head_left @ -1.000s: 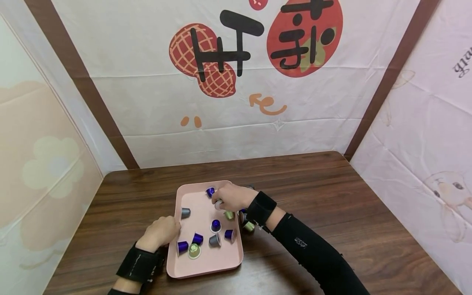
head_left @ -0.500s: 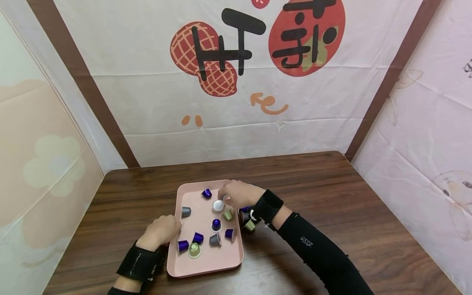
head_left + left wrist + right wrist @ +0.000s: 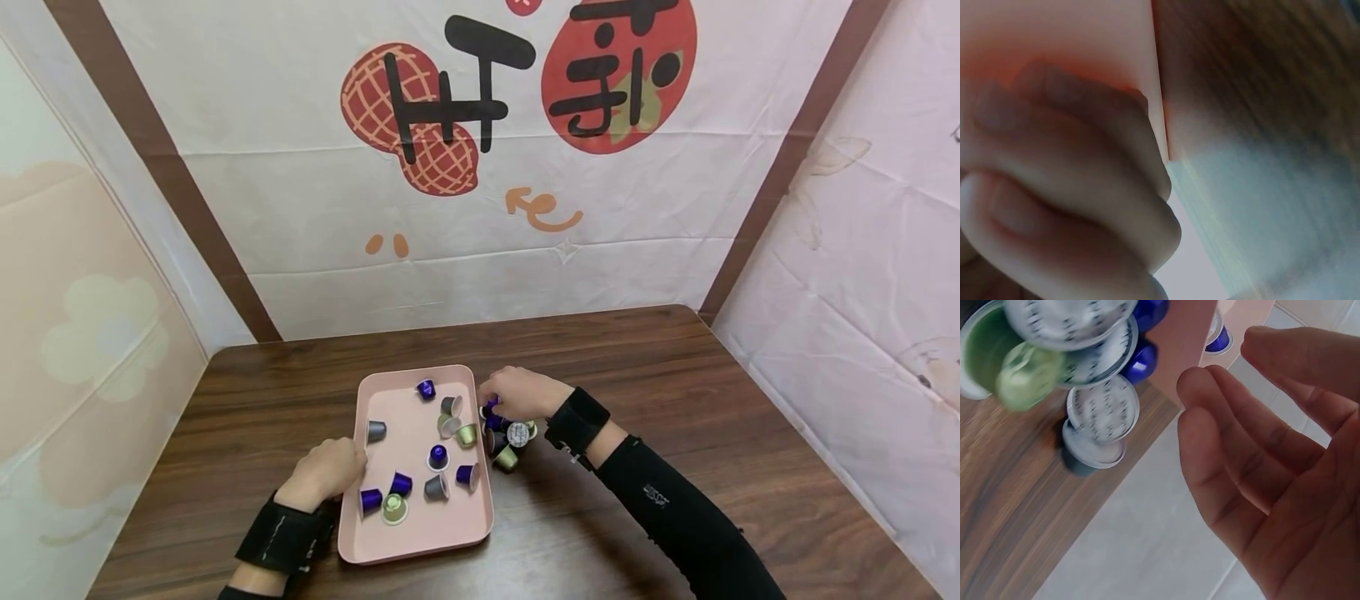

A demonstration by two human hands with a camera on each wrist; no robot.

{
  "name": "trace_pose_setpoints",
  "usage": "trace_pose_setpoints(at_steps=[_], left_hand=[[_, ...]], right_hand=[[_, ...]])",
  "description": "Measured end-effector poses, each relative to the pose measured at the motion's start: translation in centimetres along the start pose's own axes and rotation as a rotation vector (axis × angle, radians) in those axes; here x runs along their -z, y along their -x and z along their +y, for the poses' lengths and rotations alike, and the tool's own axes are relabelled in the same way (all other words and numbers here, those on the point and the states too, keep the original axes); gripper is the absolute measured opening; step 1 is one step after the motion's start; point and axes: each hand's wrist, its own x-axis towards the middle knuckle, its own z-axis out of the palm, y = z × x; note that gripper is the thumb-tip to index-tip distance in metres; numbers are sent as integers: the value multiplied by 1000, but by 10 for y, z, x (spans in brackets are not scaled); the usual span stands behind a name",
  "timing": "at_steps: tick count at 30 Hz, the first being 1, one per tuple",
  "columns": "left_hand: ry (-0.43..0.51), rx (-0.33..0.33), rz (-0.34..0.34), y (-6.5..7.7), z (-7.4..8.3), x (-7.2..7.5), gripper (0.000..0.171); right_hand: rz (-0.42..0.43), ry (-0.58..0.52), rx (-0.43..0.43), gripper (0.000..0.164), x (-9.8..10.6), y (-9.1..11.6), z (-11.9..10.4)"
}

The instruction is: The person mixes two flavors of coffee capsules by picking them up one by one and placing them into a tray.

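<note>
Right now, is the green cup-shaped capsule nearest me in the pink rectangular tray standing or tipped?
Standing: the green capsule has its narrow end up, its wide rim ringing the base.

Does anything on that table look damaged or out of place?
Nothing looks damaged. Only the capsules heaped on the table, just outside the pink tray, look untidy, some tipped sideways.

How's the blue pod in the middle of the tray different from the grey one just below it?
Colour: the blue pod is shiny blue, while the grey pod is plain grey.
Pose: the blue pod stands on its wide rim, narrow end up; the grey pod lies on its side, rim facing right.
Both sit in the pink tray and taper like little cups.
</note>
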Motion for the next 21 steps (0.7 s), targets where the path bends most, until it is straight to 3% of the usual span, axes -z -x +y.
trace_pose_setpoints(at_steps=[11,21], left_hand=[[-6,-6,10,-1,-1,-1,31],[-14,4,6,-1,0,-1,31]], right_hand=[[36,-9,-65,24,-8,33,20],[11,-27,-62,30,-21,42,32]])
